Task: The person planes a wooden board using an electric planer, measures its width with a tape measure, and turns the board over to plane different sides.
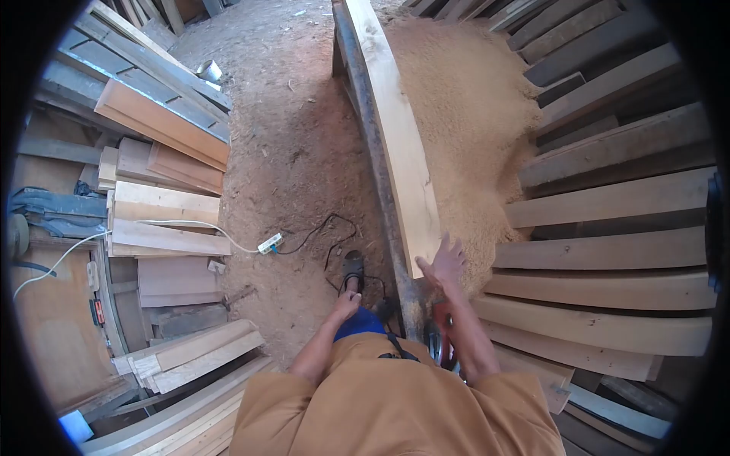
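Observation:
A long pale wooden plank [395,114] lies lengthwise on a narrow dark bench [378,163], its near end just in front of me. At that near end is my right hand [445,264], fingers spread and thumb by the plank's corner; it grips nothing. My left hand [347,305] hangs low above my leg, away from the plank. Its fingers look curled in, with nothing visible in them. Under my right forearm a red object [443,315] shows in part beside the bench's near end; its kind is hidden.
Sawdust [464,99] is heaped right of the bench. Stacked boards [608,251] line the right side, and more boards [171,205] the left. A white power strip [269,243] with cords lies on the floor near my sandalled foot [353,266]. A pale can [208,71] stands farther off.

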Tool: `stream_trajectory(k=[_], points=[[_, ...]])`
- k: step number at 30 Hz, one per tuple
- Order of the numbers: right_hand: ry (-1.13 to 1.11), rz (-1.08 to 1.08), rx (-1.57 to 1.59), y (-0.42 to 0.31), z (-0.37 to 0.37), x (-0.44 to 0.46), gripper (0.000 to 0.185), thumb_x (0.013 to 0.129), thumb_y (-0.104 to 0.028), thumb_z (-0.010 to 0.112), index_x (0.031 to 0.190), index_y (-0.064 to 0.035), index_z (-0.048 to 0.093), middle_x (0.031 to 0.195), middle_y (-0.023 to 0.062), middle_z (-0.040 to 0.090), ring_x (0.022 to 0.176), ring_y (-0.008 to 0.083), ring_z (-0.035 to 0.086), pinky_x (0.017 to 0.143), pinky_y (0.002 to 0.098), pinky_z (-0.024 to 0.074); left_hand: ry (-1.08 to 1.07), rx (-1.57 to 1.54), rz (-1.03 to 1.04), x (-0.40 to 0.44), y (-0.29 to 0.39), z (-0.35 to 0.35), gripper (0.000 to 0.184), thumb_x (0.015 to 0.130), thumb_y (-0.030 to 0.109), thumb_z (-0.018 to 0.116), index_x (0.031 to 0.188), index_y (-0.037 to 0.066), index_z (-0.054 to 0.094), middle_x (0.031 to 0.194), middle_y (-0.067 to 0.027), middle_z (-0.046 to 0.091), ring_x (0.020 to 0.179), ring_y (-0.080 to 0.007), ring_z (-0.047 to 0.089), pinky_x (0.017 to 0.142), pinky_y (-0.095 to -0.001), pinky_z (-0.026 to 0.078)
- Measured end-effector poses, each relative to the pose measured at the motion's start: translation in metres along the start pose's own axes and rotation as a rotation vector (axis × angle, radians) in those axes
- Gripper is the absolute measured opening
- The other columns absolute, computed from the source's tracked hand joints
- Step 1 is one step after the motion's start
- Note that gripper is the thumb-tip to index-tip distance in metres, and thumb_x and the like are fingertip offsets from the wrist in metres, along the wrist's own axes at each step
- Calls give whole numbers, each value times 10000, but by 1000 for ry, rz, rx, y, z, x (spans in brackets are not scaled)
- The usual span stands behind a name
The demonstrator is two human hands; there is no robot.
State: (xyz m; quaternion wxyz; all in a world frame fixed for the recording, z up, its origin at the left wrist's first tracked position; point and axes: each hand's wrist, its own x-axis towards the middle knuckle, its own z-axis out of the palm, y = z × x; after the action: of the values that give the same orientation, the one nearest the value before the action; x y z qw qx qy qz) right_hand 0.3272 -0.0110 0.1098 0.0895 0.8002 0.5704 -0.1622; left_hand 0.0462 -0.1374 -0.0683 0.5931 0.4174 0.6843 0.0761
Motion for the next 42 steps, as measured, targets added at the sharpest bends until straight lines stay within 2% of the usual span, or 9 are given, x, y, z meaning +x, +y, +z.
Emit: stream_trajectory(k=[6,9,12,15,18,24,27,30,42], points=[[-186,0,138,-3,-33,-1,1244,789,-567,813,1666,-45,101,1589,297,364,1442,482,405,1190,551,352,0,0,20,-11,-2,-10,445,1024,380,562,1179,-17,692,1067,-217,739,1030,-322,700,920,-433,524],[-200,-71,212,2,18,3,1303,780,-545,834,1672,-55,20,1575,327,349,1390,515,447,1169,561,376,36,-8,33,-2,-20,-8,461,1029,390,558,1199,-19,686,1095,-225,736,1051,-326,698,946,-430,521],[-172,20,68,-9,35,-3,1359,771,-525,852,1669,-73,-61,1529,371,354,1338,546,477,1141,563,406,-26,-66,-11,4,-33,-8,472,1030,396,555,1222,-16,682,1117,-236,735,1082,-333,696,972,-432,516],[-236,104,60,-22,21,-5,1377,760,-504,858,1666,-81,-87,1481,400,355,1298,566,493,1117,563,424,-4,-106,-81,0,-34,-9,500,1028,417,540,1239,-16,675,1146,-243,731,1106,-341,692,980,-433,513],[-193,112,27,-25,24,-7,1375,749,-477,862,1668,-83,-83,1467,397,359,1285,558,503,1094,553,444,1,56,-74,-5,-27,-17,452,1013,362,516,1213,-5,686,1056,-154,745,1001,-252,680,885,-385,520],[-202,18,85,-10,37,1,1378,736,-464,866,1669,-85,-74,1464,404,349,1244,550,519,1087,550,445,32,15,-52,-2,-27,-18,482,1009,383,528,1252,-4,681,1148,-170,744,1078,-264,681,944,-373,517],[-210,80,88,-19,28,-3,1365,740,-458,863,1667,-78,-64,1469,407,339,1270,549,496,1106,560,416,27,-1,-40,1,-30,-16,536,1025,459,513,1236,-7,675,1122,-236,738,1078,-353,697,950,-445,517],[-151,88,44,-21,38,-4,1355,744,-454,861,1666,-75,-57,1483,407,324,1297,555,471,1120,573,391,1,9,-45,3,-34,-11,519,1028,453,513,1186,-8,692,1060,-230,748,1014,-354,711,903,-455,524],[-197,131,54,-25,35,-3,1371,747,-459,865,1667,-82,-80,1539,433,253,1374,585,392,1162,587,339,-18,-66,-15,-3,-12,-8,454,1029,391,546,1098,-33,693,853,-118,701,817,-231,654,769,-413,517]])
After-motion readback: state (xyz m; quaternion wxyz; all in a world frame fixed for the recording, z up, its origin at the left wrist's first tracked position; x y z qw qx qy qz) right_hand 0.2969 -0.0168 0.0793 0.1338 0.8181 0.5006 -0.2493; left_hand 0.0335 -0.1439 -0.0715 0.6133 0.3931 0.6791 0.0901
